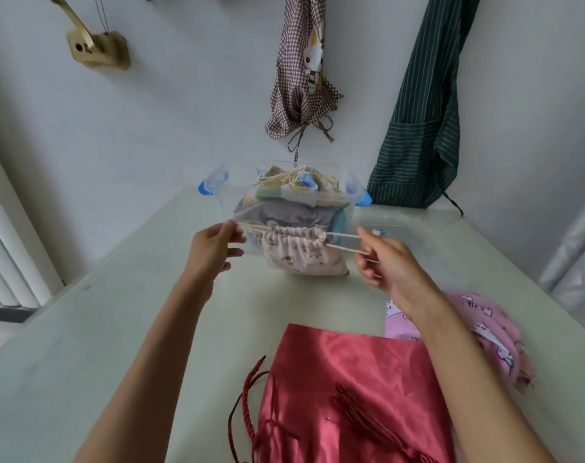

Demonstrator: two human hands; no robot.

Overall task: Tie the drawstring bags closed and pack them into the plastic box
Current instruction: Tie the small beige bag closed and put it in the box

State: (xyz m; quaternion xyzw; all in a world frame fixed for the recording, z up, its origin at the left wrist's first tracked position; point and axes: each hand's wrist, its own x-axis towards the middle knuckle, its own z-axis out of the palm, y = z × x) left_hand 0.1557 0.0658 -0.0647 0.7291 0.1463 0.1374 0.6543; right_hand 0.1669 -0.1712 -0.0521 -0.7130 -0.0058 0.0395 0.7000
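Drawstring bag cords pinched by both hands' fingers over pale green table; aprons on white wall.

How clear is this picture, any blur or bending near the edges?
Head view: the middle is fairly sharp, with the small printed bag stretched between the left hand and right hand; the pink bag is smeared at the right edge; wide-angle bending splays the table; light is soft, with faint shadows.
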